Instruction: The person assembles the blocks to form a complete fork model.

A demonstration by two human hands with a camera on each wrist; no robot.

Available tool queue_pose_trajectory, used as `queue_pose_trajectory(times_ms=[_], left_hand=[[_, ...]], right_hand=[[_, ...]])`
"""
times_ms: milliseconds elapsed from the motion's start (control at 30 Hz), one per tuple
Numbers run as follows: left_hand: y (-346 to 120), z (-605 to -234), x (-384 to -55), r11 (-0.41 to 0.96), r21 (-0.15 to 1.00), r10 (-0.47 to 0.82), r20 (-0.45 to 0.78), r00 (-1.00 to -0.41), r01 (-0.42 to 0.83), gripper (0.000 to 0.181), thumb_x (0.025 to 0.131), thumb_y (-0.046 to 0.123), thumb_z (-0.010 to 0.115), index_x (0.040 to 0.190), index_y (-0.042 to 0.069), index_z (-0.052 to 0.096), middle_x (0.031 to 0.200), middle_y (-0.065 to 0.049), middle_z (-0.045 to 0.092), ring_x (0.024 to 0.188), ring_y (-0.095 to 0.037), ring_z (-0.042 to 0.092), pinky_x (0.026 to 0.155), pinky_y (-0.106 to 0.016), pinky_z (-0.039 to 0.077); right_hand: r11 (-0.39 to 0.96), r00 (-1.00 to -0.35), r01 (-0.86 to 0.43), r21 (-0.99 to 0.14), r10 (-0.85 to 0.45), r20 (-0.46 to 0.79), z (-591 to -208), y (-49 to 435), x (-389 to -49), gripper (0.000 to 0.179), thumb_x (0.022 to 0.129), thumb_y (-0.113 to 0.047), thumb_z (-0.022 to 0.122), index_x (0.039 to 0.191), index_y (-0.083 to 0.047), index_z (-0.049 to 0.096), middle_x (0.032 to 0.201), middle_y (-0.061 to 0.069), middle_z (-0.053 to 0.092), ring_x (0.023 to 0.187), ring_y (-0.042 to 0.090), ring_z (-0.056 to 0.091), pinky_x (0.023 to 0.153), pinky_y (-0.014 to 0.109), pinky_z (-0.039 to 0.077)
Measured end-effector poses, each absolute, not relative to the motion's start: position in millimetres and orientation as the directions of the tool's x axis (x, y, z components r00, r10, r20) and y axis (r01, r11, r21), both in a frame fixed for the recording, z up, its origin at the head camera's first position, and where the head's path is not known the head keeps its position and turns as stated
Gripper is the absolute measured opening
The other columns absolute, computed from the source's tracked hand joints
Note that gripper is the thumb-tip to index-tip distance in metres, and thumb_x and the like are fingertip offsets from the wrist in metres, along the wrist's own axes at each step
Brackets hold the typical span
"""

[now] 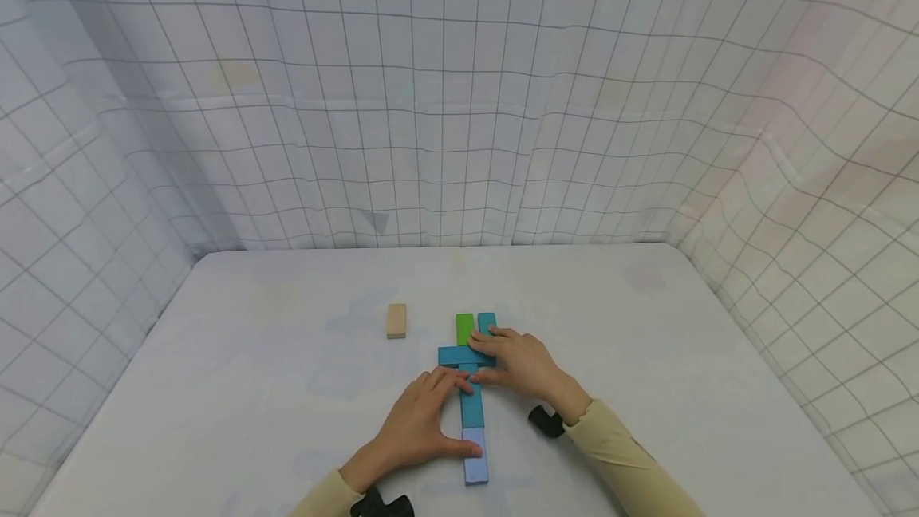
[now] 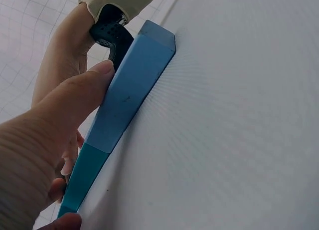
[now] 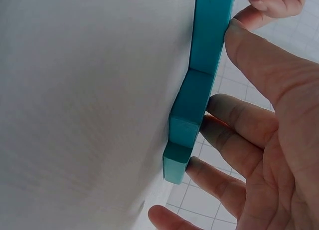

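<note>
Several flat blocks lie together on the white table (image 1: pixel 251 389). A light blue block (image 1: pixel 475 465) is nearest me, touching the end of a teal block (image 1: pixel 471 409). Across the far end lies a blue-teal crosswise block (image 1: pixel 451 356), with a green block (image 1: pixel 465 328) and a small teal block (image 1: pixel 487 321) beyond it. My left hand (image 1: pixel 420 425) spans the column, thumb on the light blue block (image 2: pixel 129 85), fingertips over the teal one. The fingertips of my right hand (image 1: pixel 524 361) rest on the crosswise block (image 3: pixel 192 98) and its neighbours.
A plain wooden block (image 1: pixel 396 321) stands apart, left of the green one. Black wrist cameras are strapped at both cuffs, the right one (image 1: pixel 546 421) close over the table. White grid-patterned curtains (image 1: pixel 459 102) enclose the back and sides.
</note>
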State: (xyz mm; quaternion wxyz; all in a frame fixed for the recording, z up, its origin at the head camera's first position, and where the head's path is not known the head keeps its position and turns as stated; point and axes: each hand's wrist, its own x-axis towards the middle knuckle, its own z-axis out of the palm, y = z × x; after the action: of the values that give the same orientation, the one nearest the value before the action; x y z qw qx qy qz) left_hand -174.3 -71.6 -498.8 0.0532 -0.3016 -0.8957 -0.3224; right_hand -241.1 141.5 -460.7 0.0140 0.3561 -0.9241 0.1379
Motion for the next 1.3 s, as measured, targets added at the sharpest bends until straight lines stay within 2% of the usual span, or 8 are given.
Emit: queue_pose_trajectory(times_ms=[167,267,433,733,867,1000,1200,1300], left_hand=[[-71.4,-498.2,-174.9,0.596,0.562,0.498,0.302,-0.813,0.574,0.076,0.064,0.068,0.074,0.121,0.022,0.05,0.128,0.007,0.046,0.117,-0.012,0.045,0.095,-0.039,0.039],[-72.1,-498.1,-175.1,0.577,0.602,0.479,0.298,-0.826,0.552,0.073,0.067,0.065,0.073,0.123,0.023,0.049,0.124,0.009,0.047,0.1,-0.008,0.049,0.082,-0.03,0.045],[-76.1,-496.7,-178.9,0.55,0.667,0.414,0.305,-0.857,0.503,0.059,0.077,0.058,0.07,0.122,0.024,0.05,0.117,0.012,0.046,0.079,-0.008,0.046,0.062,-0.023,0.041],[-104.6,-486.5,-203.3,0.59,0.661,0.27,0.38,-0.885,0.464,0.029,0.083,0.03,0.075,0.108,0.022,0.062,0.107,0.006,0.058,0.076,-0.011,0.051,0.058,-0.026,0.041],[-120.2,-486.4,-220.3,0.643,0.624,0.226,0.4,-0.888,0.444,0.025,0.083,0.022,0.076,0.105,0.016,0.064,0.102,-0.002,0.06,0.085,-0.017,0.051,0.068,-0.033,0.043],[-132.8,-487.1,-239.5,0.686,0.595,0.194,0.406,-0.893,0.419,0.032,0.084,0.014,0.074,0.113,0.008,0.061,0.123,-0.017,0.053,0.109,-0.034,0.044,0.087,-0.049,0.036],[-145.9,-489.1,-259.2,0.684,0.66,0.231,0.208,-0.95,0.311,0.066,0.086,0.018,0.07,0.142,0.003,0.037,0.15,-0.023,0.02,0.13,-0.048,0.018,0.093,-0.062,0.019],[-151.6,-490.1,-266.1,0.701,0.666,0.247,0.111,-0.963,0.257,0.08,0.087,0.026,0.069,0.149,0.005,0.023,0.152,-0.021,0.016,0.133,-0.046,0.013,0.096,-0.063,0.015]], right_hand=[[0.714,-0.75,-0.657,-0.243,-0.65,0.12,-460.0,140.9,-241.5,0.061,0.084,-0.046,0.068,0.134,-0.013,0.057,0.137,0.0,0.05,0.126,0.028,0.044,0.081,0.046,0.048],[0.715,-0.753,-0.653,-0.249,-0.648,0.115,-460.1,140.9,-241.5,0.061,0.084,-0.046,0.067,0.134,-0.014,0.056,0.138,-0.001,0.05,0.126,0.028,0.044,0.082,0.047,0.047],[0.713,-0.752,-0.655,-0.251,-0.648,0.122,-460.8,141.2,-240.5,0.062,0.083,-0.049,0.066,0.134,-0.014,0.056,0.138,-0.001,0.05,0.126,0.028,0.044,0.081,0.045,0.048],[0.712,-0.75,-0.657,-0.249,-0.65,0.122,-458.5,140.7,-239.8,0.063,0.083,-0.049,0.067,0.134,-0.013,0.056,0.137,0.001,0.051,0.126,0.029,0.045,0.082,0.045,0.047],[0.721,-0.758,-0.647,-0.248,-0.643,0.108,-458.7,141.4,-240.0,0.063,0.083,-0.049,0.066,0.135,-0.014,0.055,0.138,0.0,0.049,0.127,0.028,0.043,0.082,0.045,0.047],[0.715,-0.752,-0.654,-0.245,-0.649,0.116,-458.7,142.4,-240.8,0.062,0.084,-0.047,0.067,0.134,-0.013,0.056,0.138,0.0,0.05,0.127,0.028,0.043,0.08,0.044,0.048],[0.7,-0.743,-0.664,-0.263,-0.659,0.122,-457.5,142.9,-239.9,0.061,0.084,-0.046,0.067,0.133,-0.012,0.057,0.137,0.001,0.051,0.126,0.029,0.044,0.08,0.042,0.049],[0.697,-0.739,-0.668,-0.261,-0.662,0.123,-457.7,142.5,-240.0,0.061,0.084,-0.046,0.067,0.133,-0.012,0.057,0.137,0.001,0.051,0.126,0.029,0.044,0.08,0.042,0.049]])
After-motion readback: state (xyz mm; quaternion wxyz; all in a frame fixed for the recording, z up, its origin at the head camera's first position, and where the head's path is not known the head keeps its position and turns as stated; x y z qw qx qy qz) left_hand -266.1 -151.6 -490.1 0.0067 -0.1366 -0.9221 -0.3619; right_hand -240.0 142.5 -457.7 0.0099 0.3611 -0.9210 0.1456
